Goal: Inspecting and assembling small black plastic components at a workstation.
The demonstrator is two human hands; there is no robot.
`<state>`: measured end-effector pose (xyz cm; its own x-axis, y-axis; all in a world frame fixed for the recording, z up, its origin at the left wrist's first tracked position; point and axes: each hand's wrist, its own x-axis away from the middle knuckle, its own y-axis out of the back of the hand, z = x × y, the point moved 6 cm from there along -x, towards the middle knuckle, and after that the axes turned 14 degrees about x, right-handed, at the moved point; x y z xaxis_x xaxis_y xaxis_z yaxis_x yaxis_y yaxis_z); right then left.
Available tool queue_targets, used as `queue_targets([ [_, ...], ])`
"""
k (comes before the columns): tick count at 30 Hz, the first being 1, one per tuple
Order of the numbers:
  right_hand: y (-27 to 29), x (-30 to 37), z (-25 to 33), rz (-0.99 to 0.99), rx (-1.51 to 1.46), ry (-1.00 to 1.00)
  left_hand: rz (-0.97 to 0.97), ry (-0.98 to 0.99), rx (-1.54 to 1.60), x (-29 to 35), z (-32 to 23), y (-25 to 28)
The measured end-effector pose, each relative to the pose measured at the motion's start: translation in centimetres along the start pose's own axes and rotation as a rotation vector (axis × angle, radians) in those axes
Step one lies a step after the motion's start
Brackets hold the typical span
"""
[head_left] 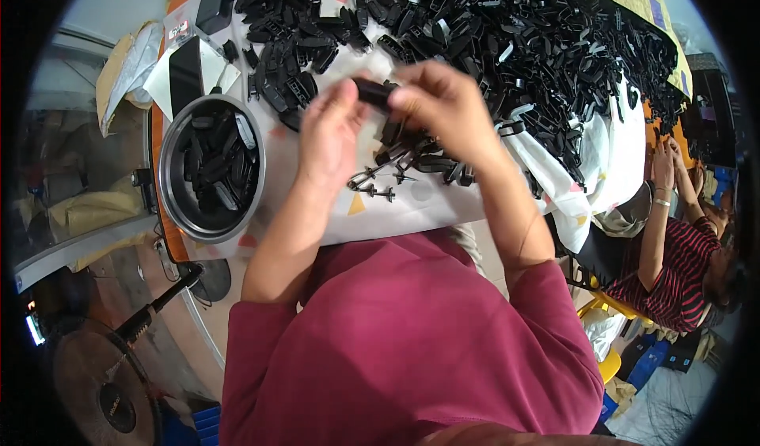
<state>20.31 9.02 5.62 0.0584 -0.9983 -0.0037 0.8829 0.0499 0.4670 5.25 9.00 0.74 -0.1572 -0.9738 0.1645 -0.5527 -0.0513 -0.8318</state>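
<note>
A small, dark, oblong plastic piece (374,92) is held up over the table, blurred by motion. My left hand (331,129) grips its left end between thumb and fingers. My right hand (443,102) pinches its right end, thumb toward me. Below the hands lie several loose black plastic parts (434,163). Small axle-like pieces (383,194) rest closer to the near edge of the white patterned tablecloth (332,228). To my left stands a round steel bowl (176,218), partly filled with similar black pieces (210,157).
A large heap of black parts (475,38) spreads across the far right; a smaller heap (285,58) lies far left. Near the bowl are a dark phone-like slab (185,74) and a black box (214,4). Another person (673,264) works at right. A fan (111,390) stands lower left.
</note>
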Motion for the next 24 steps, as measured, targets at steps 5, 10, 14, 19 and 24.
queue_targets([
  [5, 2.9, -6.1, -1.9, -0.225, 1.181, 0.258, -0.064, -0.186, -0.452, -3.6, -1.5, 3.3],
  [10, 3.2, -6.0, -1.6, -0.262, 1.127, 0.222, 0.327, -0.310, -1.565, -2.7, 0.8, -2.7],
  [14, 1.3, -2.6, -0.9, 0.143, 1.122, 0.109, 0.269, -0.274, -1.822, -1.6, 0.0, -2.7],
  [19, 3.1, -3.3, -1.8, -0.071, 1.103, 0.110, 0.401, -0.217, -1.761, -1.3, 0.8, -2.3],
  [24, 3.7, -3.4, -2.3, 0.015, 1.161, 0.019, 0.186, -0.155, -1.529, -0.3, -1.2, -1.6],
])
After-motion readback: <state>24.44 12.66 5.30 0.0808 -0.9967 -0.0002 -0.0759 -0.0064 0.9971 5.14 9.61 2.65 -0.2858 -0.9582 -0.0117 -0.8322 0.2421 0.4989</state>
